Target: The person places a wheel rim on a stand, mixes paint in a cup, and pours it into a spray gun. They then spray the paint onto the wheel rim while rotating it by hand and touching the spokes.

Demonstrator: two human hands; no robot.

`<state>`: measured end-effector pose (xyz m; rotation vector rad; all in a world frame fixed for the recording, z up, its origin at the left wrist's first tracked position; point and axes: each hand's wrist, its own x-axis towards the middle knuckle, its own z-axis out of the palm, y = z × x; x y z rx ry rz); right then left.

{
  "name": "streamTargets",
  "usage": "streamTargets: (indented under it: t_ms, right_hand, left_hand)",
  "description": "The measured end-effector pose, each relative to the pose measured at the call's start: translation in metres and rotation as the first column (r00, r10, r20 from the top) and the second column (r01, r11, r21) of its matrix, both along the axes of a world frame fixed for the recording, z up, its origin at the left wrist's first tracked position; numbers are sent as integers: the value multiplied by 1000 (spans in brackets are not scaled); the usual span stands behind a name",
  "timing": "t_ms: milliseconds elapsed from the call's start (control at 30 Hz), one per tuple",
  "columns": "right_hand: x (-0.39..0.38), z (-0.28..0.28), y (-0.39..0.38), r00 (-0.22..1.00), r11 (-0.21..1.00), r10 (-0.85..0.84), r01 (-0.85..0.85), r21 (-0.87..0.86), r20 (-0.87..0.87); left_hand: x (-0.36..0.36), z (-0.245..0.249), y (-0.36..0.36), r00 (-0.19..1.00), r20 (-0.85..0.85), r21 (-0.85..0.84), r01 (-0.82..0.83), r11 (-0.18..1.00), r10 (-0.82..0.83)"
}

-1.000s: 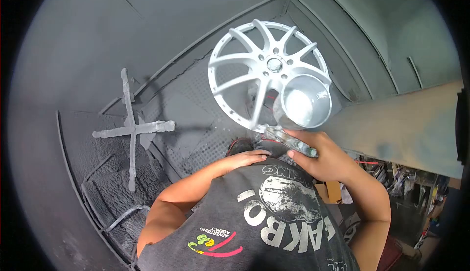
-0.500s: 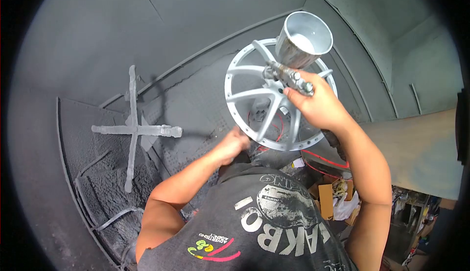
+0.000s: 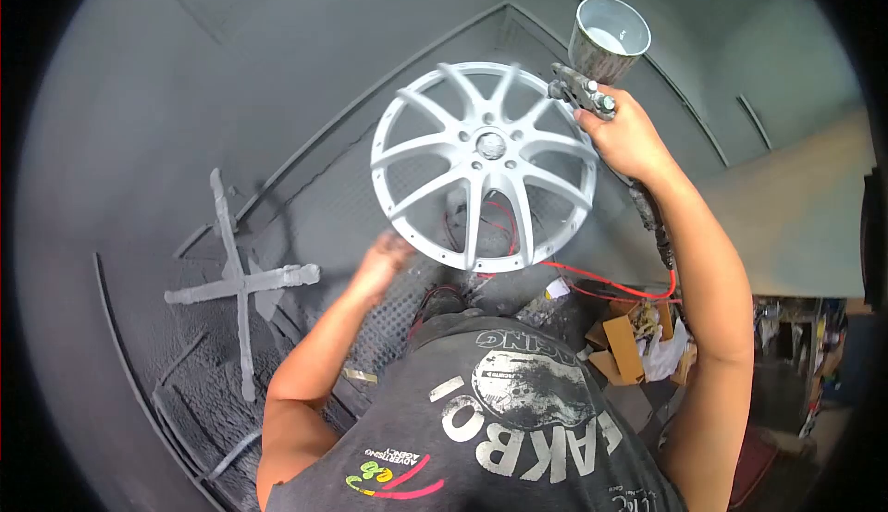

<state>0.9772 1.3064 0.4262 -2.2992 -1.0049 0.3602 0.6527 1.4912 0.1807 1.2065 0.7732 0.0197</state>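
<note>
My right hand [image 3: 634, 137] is wrapped round a spray gun [image 3: 583, 94], whose cup [image 3: 609, 36] on top contains pale paint. The gun is at the upper right edge of a silver multi-spoke wheel rim [image 3: 490, 146], its nozzle end overlapping the rim's edge in this view. The rim's face is toward me, with bolt holes around the hub. Close to its lower left edge is my left hand [image 3: 384, 260], fingers smeared by motion. A red air hose [image 3: 615, 283] runs up to the gun's handle below my right wrist.
On the left stands a paint-crusted cross-shaped stand [image 3: 242, 283]. Grey booth walls [image 3: 370, 22] enclose the back and sides. Cardboard boxes [image 3: 624, 350] with plastic bags lie at lower right, beside a cluttered shelf [image 3: 786, 336]. The hose also trails over the floor beneath the rim.
The spray gun has gone from over the hub to the rim's upper right edge, uncovering the hub. My left hand stays near the lower left edge. The camera view has shifted.
</note>
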Motion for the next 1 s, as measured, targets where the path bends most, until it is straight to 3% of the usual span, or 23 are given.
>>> streamTargets:
  t_ms: [33, 100, 167, 200, 233, 267, 300, 333, 367, 433, 467, 533, 600, 700, 767, 833, 900, 967, 1000]
  right_hand:
    - [1, 1, -13, 999, 999, -39, 38, 9, 29]
    - [-3, 4, -42, 989, 993, -114, 115, 0, 89]
    - [7, -5, -72, 997, 997, -64, 65, -45, 32]
    - [-1, 2, -81, 992, 987, -120, 116, -110, -28]
    - [-4, 1, -90, 991, 986, -129, 125, -108, -29]
    - [-5, -2, -102, 987, 980, -150, 141, -138, -61]
    - [-7, -7, -117, 980, 973, -175, 157, -172, -97]
    - [-8, -19, -130, 982, 969, -188, 182, -169, -23]
    - [-12, -23, -142, 981, 967, -195, 187, -173, -27]
    - [-28, -21, -155, 989, 978, -139, 129, -163, -54]
    - [-36, -17, -157, 989, 979, -137, 126, -163, -56]
    - [-53, -1, -156, 955, 929, -217, 139, -342, -201]
    - [-69, -10, -162, 932, 900, -236, 102, -425, -275]
    - [-83, -36, -168, 980, 951, -92, 33, -306, -179]
    - [-100, -17, -142, 917, 960, 18, -128, -251, -399]
    - [-112, -4, -116, 887, 957, 59, -180, -226, -458]
    - [-120, -8, -99, 887, 956, 278, -294, 14, -370]
    - [-124, -7, -77, 877, 945, 316, -323, 41, -361]
    - [-124, -10, -67, 873, 940, 341, -320, 119, -349]
  left_hand:
    - [10, 21, 2, 986, 24, 1, -165, 986, 165]
    - [15, 20, 3, 995, 24, -37, -98, 995, 99]
    - [21, 27, -34, 998, -46, -107, -55, 993, 51]
    - [21, 13, -47, 988, -148, -69, 41, 997, -50]
    - [23, 23, -67, 988, -141, -61, 63, 996, -71]
    - [25, 36, -80, 962, -182, -154, 175, 972, -202]
    - [16, -2, -94, 959, -28, -164, 276, 947, -284]
    - [19, 12, -112, 904, 13, -125, 426, 896, -428]
    - [20, 13, -127, 793, 197, -58, 596, 801, -577]
    - [31, 15, -129, 591, 346, -124, 799, 588, -729]
    - [31, 15, -129, 593, 345, -125, 797, 591, -728]
    - [28, 19, -128, 637, 336, -299, 771, 562, -694]
    - [23, 29, -128, 670, 311, -266, 742, 615, -674]
    - [15, 11, -129, 707, 321, -207, 702, 681, -631]
    - [16, -6, -128, 668, 310, -182, 740, 648, -676]
    - [17, -20, -125, 649, 329, -113, 748, 654, -686]
    - [18, -23, -126, 628, 348, -43, 752, 657, -696]
    - [19, -17, -128, 815, 268, -280, 576, 768, -513]
    - [20, -23, -128, 820, 268, -280, 568, 774, -505]
